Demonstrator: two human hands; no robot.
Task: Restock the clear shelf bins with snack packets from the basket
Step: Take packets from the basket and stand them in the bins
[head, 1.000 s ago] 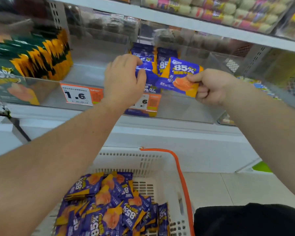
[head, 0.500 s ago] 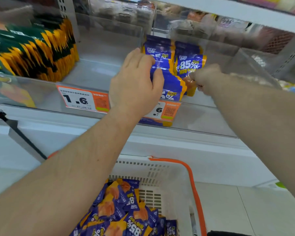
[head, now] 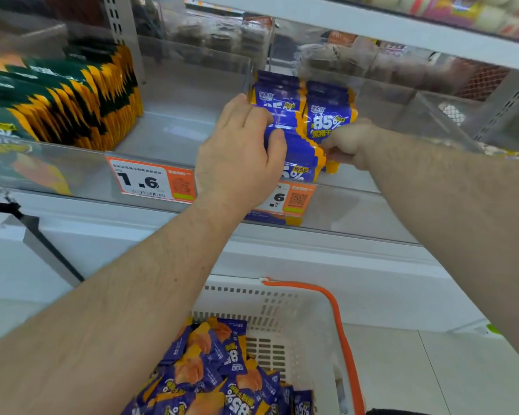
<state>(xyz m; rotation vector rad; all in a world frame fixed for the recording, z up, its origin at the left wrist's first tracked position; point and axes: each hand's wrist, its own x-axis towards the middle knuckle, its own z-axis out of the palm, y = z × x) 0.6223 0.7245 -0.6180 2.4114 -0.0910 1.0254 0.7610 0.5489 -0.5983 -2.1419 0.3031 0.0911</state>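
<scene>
Blue-and-orange snack packets marked 85% stand upright in a clear shelf bin (head: 372, 211). My left hand (head: 243, 151) reaches over the bin's front wall, its fingers curled round the left stack of packets (head: 300, 157). My right hand (head: 349, 143) pinches the lower edge of the right packet (head: 327, 118) and holds it upright beside that stack. Below, a white basket (head: 300, 310) with an orange handle holds a heap of several of the same blue packets (head: 219, 372).
To the left, a bin of green-and-yellow packets (head: 72, 97) fills the shelf. Orange price tags (head: 152, 182) sit on the bin fronts. An upper shelf edge (head: 402, 28) runs close above my hands. The bin space right of the blue packets holds nothing visible.
My right hand has carried the packet from in front of the bin into it and stood it upright beside the stack. My left hand stayed on the left stack. The view shifted upward.
</scene>
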